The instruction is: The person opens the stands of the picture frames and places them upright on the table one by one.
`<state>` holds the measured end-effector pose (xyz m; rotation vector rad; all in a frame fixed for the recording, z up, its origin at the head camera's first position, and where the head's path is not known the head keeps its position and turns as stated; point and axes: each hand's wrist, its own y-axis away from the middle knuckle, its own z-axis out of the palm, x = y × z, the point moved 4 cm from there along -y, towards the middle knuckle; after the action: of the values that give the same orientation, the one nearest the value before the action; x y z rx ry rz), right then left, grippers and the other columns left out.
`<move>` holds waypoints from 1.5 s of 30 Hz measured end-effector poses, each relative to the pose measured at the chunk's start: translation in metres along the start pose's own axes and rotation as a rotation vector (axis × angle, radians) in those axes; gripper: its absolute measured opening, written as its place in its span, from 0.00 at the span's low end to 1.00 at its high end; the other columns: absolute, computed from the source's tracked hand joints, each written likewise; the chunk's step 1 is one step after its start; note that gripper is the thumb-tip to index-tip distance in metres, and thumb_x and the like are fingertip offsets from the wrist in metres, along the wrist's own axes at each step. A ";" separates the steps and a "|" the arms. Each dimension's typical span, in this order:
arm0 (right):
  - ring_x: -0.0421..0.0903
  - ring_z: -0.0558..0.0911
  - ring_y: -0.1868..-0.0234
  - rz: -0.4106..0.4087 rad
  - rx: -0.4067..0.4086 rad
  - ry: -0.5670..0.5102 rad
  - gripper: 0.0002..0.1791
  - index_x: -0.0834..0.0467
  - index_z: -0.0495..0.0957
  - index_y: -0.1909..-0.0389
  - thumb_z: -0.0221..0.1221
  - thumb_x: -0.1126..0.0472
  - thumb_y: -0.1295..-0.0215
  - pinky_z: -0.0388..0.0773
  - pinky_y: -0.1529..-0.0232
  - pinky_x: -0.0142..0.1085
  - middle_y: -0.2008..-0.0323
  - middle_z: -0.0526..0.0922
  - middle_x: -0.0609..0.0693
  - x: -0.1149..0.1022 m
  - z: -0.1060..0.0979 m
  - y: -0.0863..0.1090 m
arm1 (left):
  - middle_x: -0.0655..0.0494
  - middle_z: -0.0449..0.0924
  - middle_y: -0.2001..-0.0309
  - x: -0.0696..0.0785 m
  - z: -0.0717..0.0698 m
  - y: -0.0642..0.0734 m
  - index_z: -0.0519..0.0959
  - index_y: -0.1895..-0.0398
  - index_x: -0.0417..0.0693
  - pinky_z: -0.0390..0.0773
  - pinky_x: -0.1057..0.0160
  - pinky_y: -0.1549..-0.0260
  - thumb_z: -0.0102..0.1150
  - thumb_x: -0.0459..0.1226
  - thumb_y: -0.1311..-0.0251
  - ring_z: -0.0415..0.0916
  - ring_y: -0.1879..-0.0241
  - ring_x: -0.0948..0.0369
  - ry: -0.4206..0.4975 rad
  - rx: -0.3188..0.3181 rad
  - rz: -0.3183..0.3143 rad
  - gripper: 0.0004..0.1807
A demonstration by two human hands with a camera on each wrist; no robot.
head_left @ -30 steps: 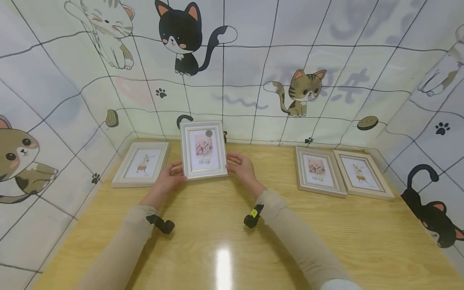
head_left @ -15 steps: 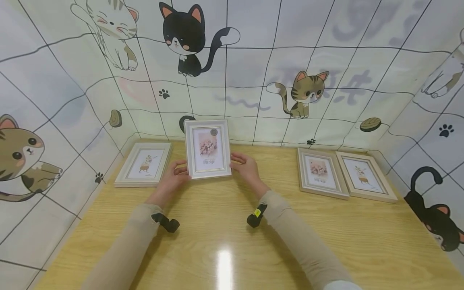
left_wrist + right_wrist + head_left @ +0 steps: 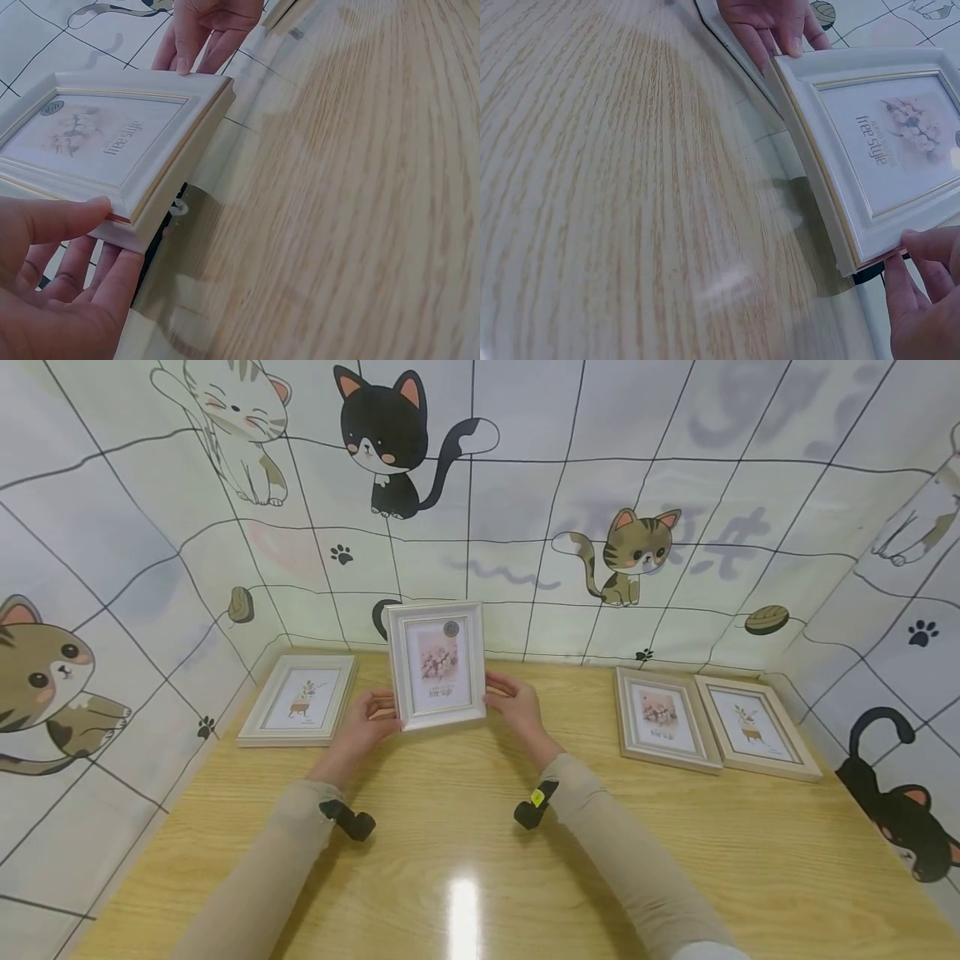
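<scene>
White frame [image 3: 438,665]: stood nr-upright btwn both hands, slightly tilted, lower edge apparently clear of table; rectangular, smooth, stepped moulding, thin gold line round inner edge.
Pink floral print [image 3: 911,127]: flat, pale, inside white frame, "free style" lettering; small dark round seal [image 3: 451,628] nr top corner, wording too small to read.
L hand [image 3: 365,727]: pinching lower corner, thumb on front rim, fingers behind/under; fingertips partly hidden by moulding.
R hand [image 3: 519,706]: pinching opposite edge nr lower corner, thumb in front, fingers behind; cut off at border in R wrist view.
Cream frame [image 3: 297,700]: flat on table, just outside L hand, broad bevelled rim.
Taupe frame [image 3: 663,718]: flat, well out beyond R hand, ridged rim.
Pale wood frame [image 3: 757,727]: flat, farthest out past R hand, right beside taupe one, plain squared rim.
Table [image 3: 420,877]: light wood grain, streaky, glossy; bright glare nearer than both hands.
Sleeves [image 3: 622,860]: beige, soft, creased, behind both hands; lower ends cut off.
Wrist cameras [image 3: 351,821]: black, rounded, strapped just behind hands.
Backdrop [image 3: 517,493]: smooth sheet beyond hands, wavy black grid, cartoon cats; one cat mostly hidden behind white frame.
</scene>
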<state>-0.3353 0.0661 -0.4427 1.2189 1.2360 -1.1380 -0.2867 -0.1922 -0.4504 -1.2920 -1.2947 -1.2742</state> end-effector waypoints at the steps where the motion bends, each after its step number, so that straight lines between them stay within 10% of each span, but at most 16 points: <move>1: 0.58 0.81 0.39 -0.002 0.004 -0.005 0.24 0.63 0.76 0.38 0.61 0.73 0.36 0.83 0.44 0.33 0.39 0.80 0.62 0.000 0.000 0.000 | 0.36 0.68 0.35 0.001 0.001 0.000 0.61 0.33 0.34 0.81 0.74 0.51 0.56 0.21 0.39 0.71 0.36 0.45 -0.005 0.002 0.009 0.30; 45: 0.59 0.79 0.37 -0.059 0.016 0.093 0.21 0.66 0.75 0.40 0.59 0.73 0.34 0.79 0.37 0.45 0.39 0.79 0.64 0.006 -0.010 -0.007 | 0.35 0.76 0.47 -0.002 0.026 0.002 0.65 0.39 0.39 0.80 0.46 0.42 0.66 0.25 0.43 0.79 0.45 0.40 -0.425 -0.197 0.274 0.30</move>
<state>-0.3424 0.0764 -0.4486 1.2662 1.3427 -1.1471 -0.2823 -0.1671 -0.4543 -1.8861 -1.2392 -0.9824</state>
